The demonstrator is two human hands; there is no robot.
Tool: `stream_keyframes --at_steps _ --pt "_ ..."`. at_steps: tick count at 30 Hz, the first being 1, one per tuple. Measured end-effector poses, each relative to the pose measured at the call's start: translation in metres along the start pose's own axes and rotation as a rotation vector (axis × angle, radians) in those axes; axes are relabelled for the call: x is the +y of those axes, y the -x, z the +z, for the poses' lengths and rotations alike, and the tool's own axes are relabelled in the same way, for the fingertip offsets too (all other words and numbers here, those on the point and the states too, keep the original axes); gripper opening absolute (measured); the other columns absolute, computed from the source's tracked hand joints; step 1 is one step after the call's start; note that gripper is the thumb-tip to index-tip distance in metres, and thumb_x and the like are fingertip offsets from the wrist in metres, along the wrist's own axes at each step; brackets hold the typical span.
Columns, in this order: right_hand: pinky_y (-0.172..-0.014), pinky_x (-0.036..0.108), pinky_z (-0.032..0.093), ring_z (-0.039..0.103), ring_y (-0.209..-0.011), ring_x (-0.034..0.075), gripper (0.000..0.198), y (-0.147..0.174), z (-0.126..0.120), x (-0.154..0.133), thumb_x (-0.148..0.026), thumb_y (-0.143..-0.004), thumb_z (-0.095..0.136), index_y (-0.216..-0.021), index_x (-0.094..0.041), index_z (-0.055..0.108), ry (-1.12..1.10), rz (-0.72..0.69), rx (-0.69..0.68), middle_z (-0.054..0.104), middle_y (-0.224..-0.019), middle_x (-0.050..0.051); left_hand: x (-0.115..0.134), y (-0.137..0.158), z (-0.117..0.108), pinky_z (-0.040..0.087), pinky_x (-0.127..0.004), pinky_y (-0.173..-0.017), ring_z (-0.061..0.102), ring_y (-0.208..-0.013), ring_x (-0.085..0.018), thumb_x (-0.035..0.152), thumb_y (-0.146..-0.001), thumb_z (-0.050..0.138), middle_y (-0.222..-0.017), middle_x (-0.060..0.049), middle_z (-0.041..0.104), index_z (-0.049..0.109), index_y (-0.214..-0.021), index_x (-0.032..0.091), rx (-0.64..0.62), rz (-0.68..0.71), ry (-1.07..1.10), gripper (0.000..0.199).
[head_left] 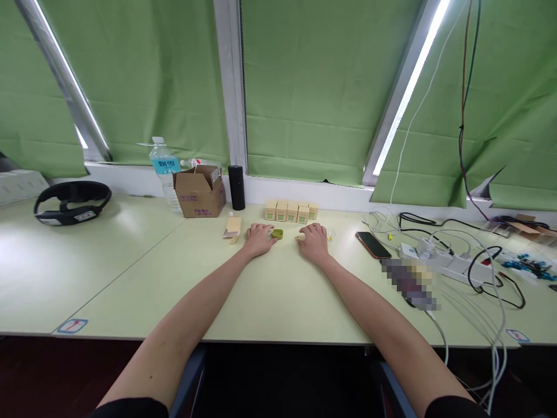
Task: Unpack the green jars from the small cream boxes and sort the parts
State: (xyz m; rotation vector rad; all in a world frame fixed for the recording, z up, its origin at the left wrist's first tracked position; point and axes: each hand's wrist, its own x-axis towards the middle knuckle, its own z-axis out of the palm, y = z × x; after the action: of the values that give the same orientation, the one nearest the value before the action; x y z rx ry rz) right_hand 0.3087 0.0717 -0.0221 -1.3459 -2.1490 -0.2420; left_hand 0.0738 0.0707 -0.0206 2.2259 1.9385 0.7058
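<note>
My left hand (pixel 259 239) rests on the table with its fingers apart, and its thumb lies by a small green square container (pixel 277 233). Whether the thumb touches the container I cannot tell. Opposite it, my right hand (pixel 314 241) lies palm down, thumb and forefinger apart. A tiny yellowish piece (pixel 299 237) shows in the gap between them, too small to name. Just right of that hand is a small clear thing with yellow in it (pixel 330 236). To the left of my left hand lies an opened flat piece of tan card packaging (pixel 233 226).
Behind my hands stands a row of several small tan boxes (pixel 286 212). A black cylinder (pixel 236 187), a cardboard box (pixel 200 193) and a water bottle (pixel 166 172) are at the back left, beyond them a black headset (pixel 73 203). Rightward are a phone (pixel 373 245) and cabled power strips (pixel 461 267).
</note>
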Motion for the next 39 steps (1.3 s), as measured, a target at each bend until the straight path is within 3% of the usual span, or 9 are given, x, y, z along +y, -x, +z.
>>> stream_keyframes --at_steps 7,11,14,19,22,27,39 --pt "-0.105 0.049 0.032 0.045 -0.123 0.034 0.032 -0.003 -0.004 0.016 -0.013 -0.076 0.064 -0.107 -0.020 0.070 -0.069 0.067 0.140 0.069 -0.115 0.012 0.000 0.000 0.001 0.031 -0.049 -0.111 0.039 -0.137 -0.037 0.049 -0.089 0.056 -0.137 -0.011 0.062 0.062 -0.133 0.027 0.004 0.007 0.002 0.049" --pt "-0.105 0.050 0.032 0.045 -0.124 0.034 0.035 -0.004 -0.015 0.037 -0.010 -0.077 0.058 -0.108 -0.020 0.069 -0.096 0.176 0.231 0.069 -0.118 0.012 0.000 0.001 0.000 0.030 -0.050 -0.112 0.039 -0.136 -0.037 0.049 -0.090 0.055 -0.140 -0.012 0.061 0.061 -0.133 0.026 0.003 0.005 -0.001 0.049" --pt "-0.105 0.050 0.031 0.043 -0.128 0.034 0.041 -0.002 -0.019 0.047 -0.008 -0.075 0.054 -0.112 -0.020 0.068 -0.067 0.205 0.182 0.069 -0.121 0.012 0.000 0.001 -0.001 0.031 -0.050 -0.111 0.040 -0.136 -0.038 0.049 -0.090 0.054 -0.138 -0.012 0.062 0.062 -0.132 0.027 -0.003 0.007 -0.004 0.048" --pt "-0.109 0.050 0.026 0.043 -0.131 0.033 0.055 0.001 -0.018 0.042 -0.009 -0.072 0.058 -0.125 -0.019 0.063 -0.020 0.043 0.014 0.070 -0.125 0.012 0.000 0.001 -0.002 0.031 -0.050 -0.111 0.040 -0.136 -0.037 0.048 -0.090 0.054 -0.137 -0.012 0.062 0.062 -0.132 0.026 -0.008 0.002 -0.013 0.048" --pt "-0.110 0.050 0.024 0.045 -0.130 0.033 0.054 0.001 -0.017 0.037 -0.009 -0.070 0.059 -0.123 -0.018 0.064 0.014 0.000 -0.050 0.072 -0.120 0.012 -0.001 0.001 -0.002 0.031 -0.050 -0.111 0.039 -0.136 -0.037 0.048 -0.091 0.053 -0.138 -0.012 0.062 0.061 -0.133 0.027 -0.008 -0.001 -0.015 0.048" --pt "-0.110 0.050 0.024 0.049 -0.126 0.032 0.049 0.000 -0.015 0.035 -0.006 -0.067 0.060 -0.114 -0.018 0.067 0.028 -0.015 -0.069 0.075 -0.112 0.011 -0.001 0.001 -0.002 0.031 -0.049 -0.111 0.039 -0.137 -0.037 0.048 -0.092 0.053 -0.137 -0.011 0.063 0.062 -0.132 0.028 -0.005 0.000 -0.011 0.046" --pt "-0.110 0.049 0.025 0.050 -0.124 0.032 0.055 -0.004 -0.004 0.020 -0.007 -0.072 0.060 -0.126 -0.015 0.061 0.048 -0.045 -0.076 0.073 -0.116 0.014 -0.001 0.001 -0.002 0.031 -0.051 -0.111 0.040 -0.136 -0.038 0.048 -0.092 0.053 -0.137 -0.012 0.063 0.062 -0.132 0.026 -0.009 0.005 -0.027 0.046"
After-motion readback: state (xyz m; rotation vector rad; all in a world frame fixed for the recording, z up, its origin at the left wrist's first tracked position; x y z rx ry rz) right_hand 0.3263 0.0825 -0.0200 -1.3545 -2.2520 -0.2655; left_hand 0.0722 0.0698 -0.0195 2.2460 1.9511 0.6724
